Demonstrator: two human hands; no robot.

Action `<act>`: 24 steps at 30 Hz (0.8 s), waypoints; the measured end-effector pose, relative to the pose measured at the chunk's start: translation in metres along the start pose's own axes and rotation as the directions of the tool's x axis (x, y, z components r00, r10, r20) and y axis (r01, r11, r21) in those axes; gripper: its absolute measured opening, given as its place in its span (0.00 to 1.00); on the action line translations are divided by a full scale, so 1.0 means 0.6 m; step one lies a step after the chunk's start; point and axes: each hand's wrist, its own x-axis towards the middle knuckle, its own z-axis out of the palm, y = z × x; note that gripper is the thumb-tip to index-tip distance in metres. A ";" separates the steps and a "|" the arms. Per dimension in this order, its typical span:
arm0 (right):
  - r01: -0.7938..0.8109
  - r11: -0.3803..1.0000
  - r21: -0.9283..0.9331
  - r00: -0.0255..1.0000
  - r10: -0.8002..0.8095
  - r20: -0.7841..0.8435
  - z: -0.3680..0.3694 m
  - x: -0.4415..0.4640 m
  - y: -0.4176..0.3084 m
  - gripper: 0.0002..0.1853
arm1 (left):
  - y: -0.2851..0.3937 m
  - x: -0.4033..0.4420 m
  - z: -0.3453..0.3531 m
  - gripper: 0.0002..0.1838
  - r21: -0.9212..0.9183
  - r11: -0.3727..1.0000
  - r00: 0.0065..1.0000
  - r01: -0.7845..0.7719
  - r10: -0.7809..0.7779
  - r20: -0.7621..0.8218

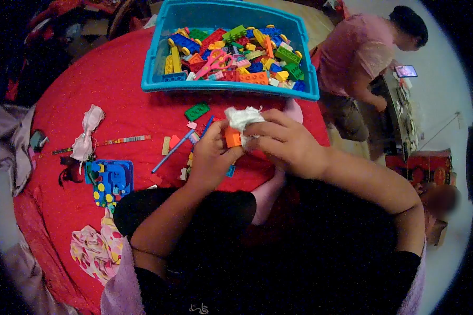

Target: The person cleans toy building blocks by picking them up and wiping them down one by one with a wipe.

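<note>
- One orange toy block (233, 138), nearer than the blue bin (231, 90); long axis unclear.
- Left hand (211, 156) grips its left side.
- Right hand (291, 143) holds white tissue or cloth (244, 118) beside it.

A pale pink bow (88, 133) and a crumpled spotted cloth (93, 253) lie at left, a person (355, 50) being upper right.

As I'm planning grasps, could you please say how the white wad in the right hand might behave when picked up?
The white wad is probably floppy, given its crumpled folds. It looks like thin tissue or cloth, so likely light. Its uneven outline suggests it would hardly roll.
</note>
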 end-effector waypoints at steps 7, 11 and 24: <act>-0.052 0.992 0.115 0.999 0.053 -0.001 -0.012 0.002 -0.007 0.17 | -0.019 0.001 -0.003 0.24 -0.008 1.000 1.000 0.002 -0.002 0.020; 0.005 0.997 0.074 0.999 -0.001 -0.048 -0.003 0.003 -0.001 0.17 | -0.011 -0.003 -0.003 0.24 0.091 0.995 0.996 0.034 -0.041 0.079; -0.021 0.999 0.041 1.000 0.022 -0.019 0.004 -0.004 0.004 0.18 | -0.016 0.001 -0.004 0.24 -0.034 0.997 0.997 0.068 -0.067 0.038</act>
